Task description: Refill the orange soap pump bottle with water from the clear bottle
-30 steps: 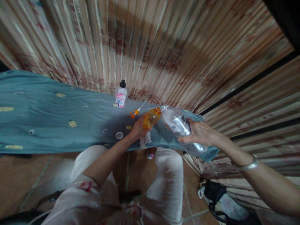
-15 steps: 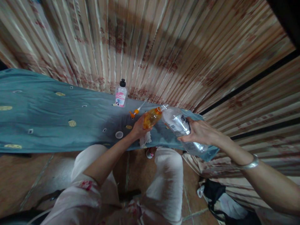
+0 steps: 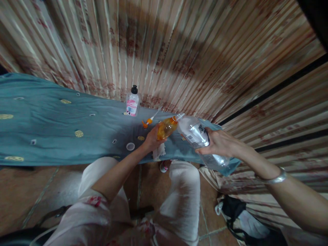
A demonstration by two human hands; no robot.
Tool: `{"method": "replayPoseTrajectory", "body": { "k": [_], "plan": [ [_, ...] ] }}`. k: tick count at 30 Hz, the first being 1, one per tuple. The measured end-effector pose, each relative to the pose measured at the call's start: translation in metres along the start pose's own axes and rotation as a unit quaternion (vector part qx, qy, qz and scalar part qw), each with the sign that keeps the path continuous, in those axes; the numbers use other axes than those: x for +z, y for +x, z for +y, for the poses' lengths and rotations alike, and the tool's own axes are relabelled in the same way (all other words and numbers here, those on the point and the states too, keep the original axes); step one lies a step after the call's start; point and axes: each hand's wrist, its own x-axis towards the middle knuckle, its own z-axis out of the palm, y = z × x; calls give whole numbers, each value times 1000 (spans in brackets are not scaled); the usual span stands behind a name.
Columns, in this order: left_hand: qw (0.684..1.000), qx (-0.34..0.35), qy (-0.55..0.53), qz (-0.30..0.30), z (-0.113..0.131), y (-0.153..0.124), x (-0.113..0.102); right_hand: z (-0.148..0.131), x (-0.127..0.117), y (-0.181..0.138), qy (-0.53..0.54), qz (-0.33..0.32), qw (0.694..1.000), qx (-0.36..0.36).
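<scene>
My left hand (image 3: 153, 138) is wrapped round a small orange see-through bottle (image 3: 167, 128), tilted with its neck up to the right. In my right hand (image 3: 216, 142) is a large clear plastic bottle (image 3: 192, 131) with a silver label, tipped with its mouth to the upper left. The two mouths meet; whether liquid is flowing I cannot make out. Just left of the orange bottle, an orange pump top (image 3: 148, 122) with a thin tube lies on the teal cloth (image 3: 58, 126). A clear bottle with a black cap and pink label (image 3: 132, 101) stands behind it.
A round white cap (image 3: 130, 146) and a pale piece of paper or cloth (image 3: 159, 152) lie near the cloth's front edge. A pleated curtain (image 3: 153, 51) hangs right behind. My knees are below the edge; a dark bag (image 3: 246, 218) sits on the floor at right.
Both hands keep nearly the same pose, with the bottle mouths together. The large bottle and my right hand have shifted very slightly to the right.
</scene>
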Motion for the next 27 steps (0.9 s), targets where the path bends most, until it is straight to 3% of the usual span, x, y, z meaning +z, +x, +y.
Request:
{"method": "replayPoseTrajectory", "body": {
  "k": [27],
  "plan": [
    [1000, 3, 18, 0, 2, 0, 1, -2, -3, -1, 2, -4, 1000, 7]
  ]
}}
